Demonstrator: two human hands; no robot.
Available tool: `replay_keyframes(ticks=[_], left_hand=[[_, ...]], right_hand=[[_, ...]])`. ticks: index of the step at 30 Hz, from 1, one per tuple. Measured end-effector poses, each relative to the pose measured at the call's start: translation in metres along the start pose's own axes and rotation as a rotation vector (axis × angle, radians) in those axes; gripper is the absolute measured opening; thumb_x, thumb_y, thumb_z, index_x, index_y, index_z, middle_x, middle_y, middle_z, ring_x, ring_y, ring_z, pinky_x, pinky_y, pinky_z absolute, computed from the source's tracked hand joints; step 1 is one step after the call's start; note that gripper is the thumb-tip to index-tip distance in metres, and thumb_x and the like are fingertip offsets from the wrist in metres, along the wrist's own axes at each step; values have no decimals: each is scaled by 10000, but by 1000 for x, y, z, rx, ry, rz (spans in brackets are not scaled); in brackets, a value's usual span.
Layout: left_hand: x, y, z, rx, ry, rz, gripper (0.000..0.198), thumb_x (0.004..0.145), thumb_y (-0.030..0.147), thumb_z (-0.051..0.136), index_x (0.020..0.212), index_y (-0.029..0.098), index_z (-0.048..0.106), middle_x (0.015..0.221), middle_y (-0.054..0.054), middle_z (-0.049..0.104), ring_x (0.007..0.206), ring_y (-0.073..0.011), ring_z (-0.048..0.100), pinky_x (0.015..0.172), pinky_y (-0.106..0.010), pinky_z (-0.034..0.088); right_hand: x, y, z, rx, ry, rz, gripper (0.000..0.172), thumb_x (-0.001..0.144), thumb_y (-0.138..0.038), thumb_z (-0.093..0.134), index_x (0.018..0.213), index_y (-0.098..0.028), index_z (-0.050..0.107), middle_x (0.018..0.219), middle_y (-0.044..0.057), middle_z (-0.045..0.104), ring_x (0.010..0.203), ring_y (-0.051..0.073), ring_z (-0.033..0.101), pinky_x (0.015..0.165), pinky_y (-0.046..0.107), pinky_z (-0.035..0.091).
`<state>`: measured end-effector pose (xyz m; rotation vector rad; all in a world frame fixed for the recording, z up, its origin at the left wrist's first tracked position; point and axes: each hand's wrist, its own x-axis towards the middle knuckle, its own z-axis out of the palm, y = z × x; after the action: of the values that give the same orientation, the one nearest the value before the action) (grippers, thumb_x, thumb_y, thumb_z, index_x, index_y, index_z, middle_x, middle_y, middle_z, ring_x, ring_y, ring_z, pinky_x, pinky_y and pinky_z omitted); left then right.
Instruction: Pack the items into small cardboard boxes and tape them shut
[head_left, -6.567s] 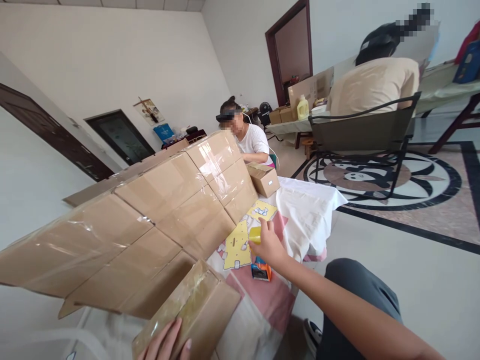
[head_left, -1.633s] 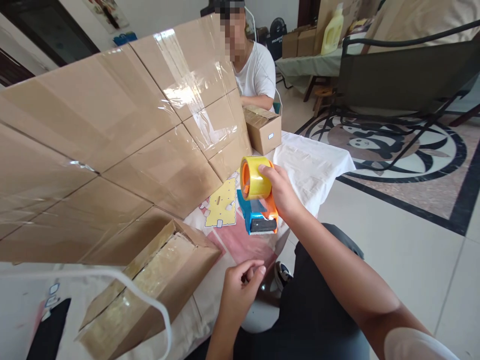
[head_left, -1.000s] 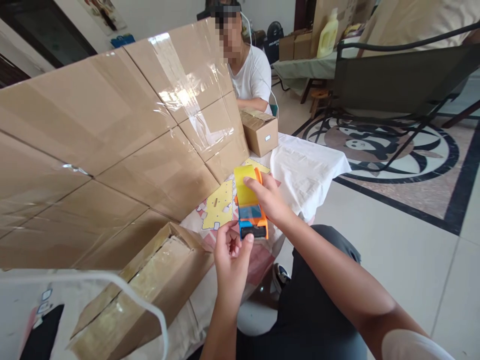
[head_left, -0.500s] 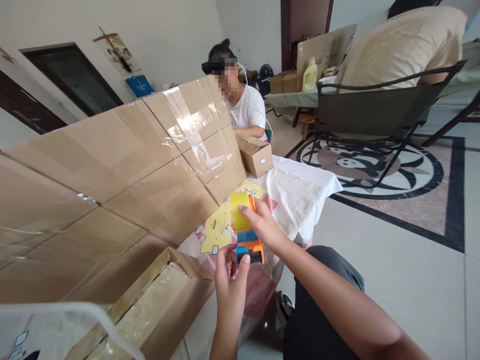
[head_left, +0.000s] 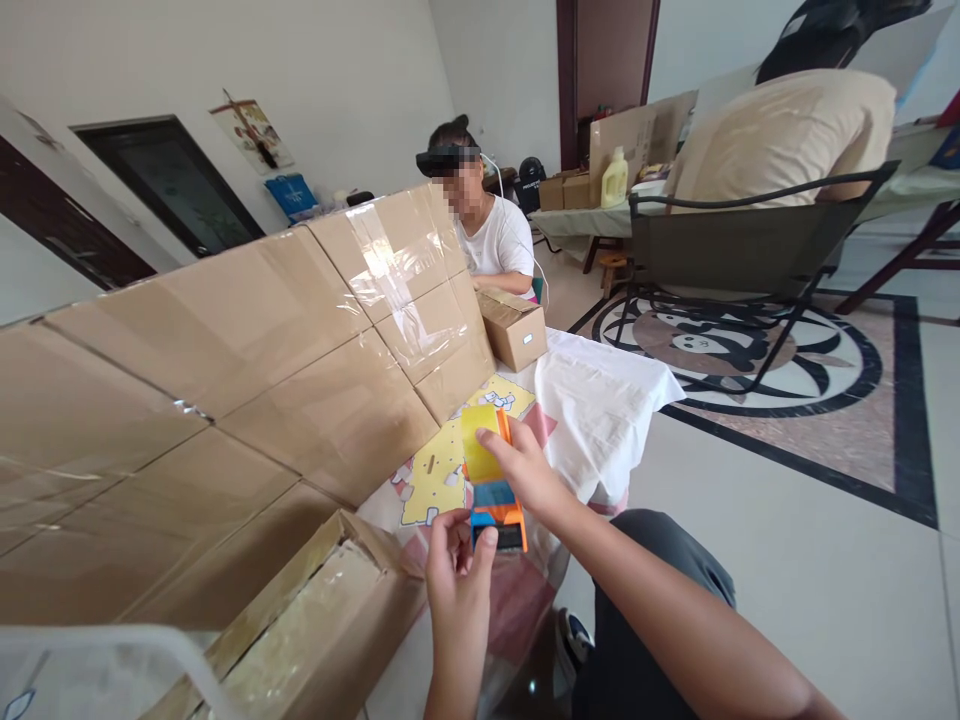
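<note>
Over the table's edge, my right hand [head_left: 525, 462] grips a tape dispenser [head_left: 499, 515] with an orange and blue frame and a wide yellow tape roll [head_left: 482, 445]. The thumb of that hand lies across the roll. At the dispenser's lower end, by the dark cutter, is my left hand [head_left: 459, 570], its fingers curled and its thumb up against the front edge. Whether a loose tape end sits between those fingers is too small to make out. Beneath the dispenser, a yellow-patterned part of the tablecloth [head_left: 435, 480] shows.
A tall taped cardboard partition [head_left: 322, 370] stands left of my hands. Close in front lies a long cardboard box [head_left: 322, 620], beside a clear plastic bin rim [head_left: 112, 640]. A small carton [head_left: 517, 340] sits near a person [head_left: 495, 240]. Another person [head_left: 787, 140] sits on a chair.
The view has tilted slightly, so the surroundings sit lower in the picture. Both hands stay at the tape dispenser with nearly the same hold.
</note>
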<state>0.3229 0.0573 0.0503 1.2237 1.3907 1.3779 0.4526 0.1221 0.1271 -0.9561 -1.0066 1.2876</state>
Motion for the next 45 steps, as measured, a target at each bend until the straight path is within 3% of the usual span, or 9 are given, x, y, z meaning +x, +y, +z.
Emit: replay_keyframes(ticks=[4, 8, 15, 21, 27, 29, 33, 39, 45], left_hand=[[-1, -1, -5, 0, -7, 48, 456, 799, 569, 736, 1003, 182, 604, 907, -60, 659, 831, -191, 636, 672, -253, 500], [-2, -1, -8, -11, -90, 51, 477, 832, 554, 699, 1107, 173, 613, 977, -88, 683, 864, -213, 658, 720, -289, 530], [-4, 8, -7, 27, -89, 51, 365, 897, 475, 669, 1115, 194, 587, 995, -60, 669, 930, -186, 639, 741, -246, 485], [-4, 9, -9, 40, -105, 22, 378, 901, 485, 673, 1135, 198, 597, 1059, -72, 690, 1021, -199, 655, 829, -259, 510], [-4, -3, -1, -90, 36, -107, 566, 757, 601, 760, 1122, 189, 630, 1132, -134, 728, 1088, -293, 697, 887, -355, 573], [3, -7, 2, -119, 108, -84, 546, 734, 623, 761, 1060, 199, 651, 1070, -124, 747, 1044, -296, 713, 868, -351, 579], [15, -9, 0, -86, 93, 5, 529, 704, 667, 751, 938, 200, 663, 914, -107, 755, 901, -283, 734, 798, -331, 584], [24, -12, -7, -28, 122, 54, 612, 692, 773, 705, 916, 204, 666, 871, -104, 757, 842, -264, 720, 742, -314, 564], [29, -10, -14, -21, 229, 28, 638, 733, 802, 644, 957, 205, 649, 923, -108, 734, 876, -276, 719, 710, -323, 578]], right_hand=[[-1, -1, 2, 128, -27, 35, 303, 812, -481, 665, 835, -197, 562, 752, -1, 617, 670, 159, 615, 615, 280, 501], [1, -2, 0, 199, 4, 54, 328, 787, -489, 708, 821, -210, 539, 718, -20, 573, 617, 148, 586, 552, 267, 475], [3, 0, -2, 126, 53, 37, 352, 804, -497, 697, 744, -216, 494, 663, -42, 479, 579, 115, 487, 556, 255, 449], [6, -1, -3, 66, 62, 25, 305, 825, -479, 660, 775, -212, 522, 672, -35, 508, 592, 123, 500, 553, 253, 432], [11, 12, 0, 61, 50, -9, 352, 816, -512, 669, 836, -170, 590, 747, 13, 598, 699, 166, 591, 672, 295, 509], [18, 20, 3, 61, 82, 10, 373, 816, -523, 661, 872, -160, 596, 771, 23, 601, 725, 180, 609, 673, 310, 526], [28, 33, 14, 102, 135, 77, 345, 802, -500, 660, 867, -183, 544, 747, -11, 532, 685, 171, 603, 583, 294, 518], [25, 32, 23, 158, 136, 86, 272, 816, -447, 621, 853, -195, 524, 754, -12, 557, 679, 161, 597, 594, 292, 513], [19, 24, 22, -95, -38, -80, 165, 789, -335, 617, 832, -203, 528, 795, 23, 623, 738, 193, 606, 653, 316, 481]])
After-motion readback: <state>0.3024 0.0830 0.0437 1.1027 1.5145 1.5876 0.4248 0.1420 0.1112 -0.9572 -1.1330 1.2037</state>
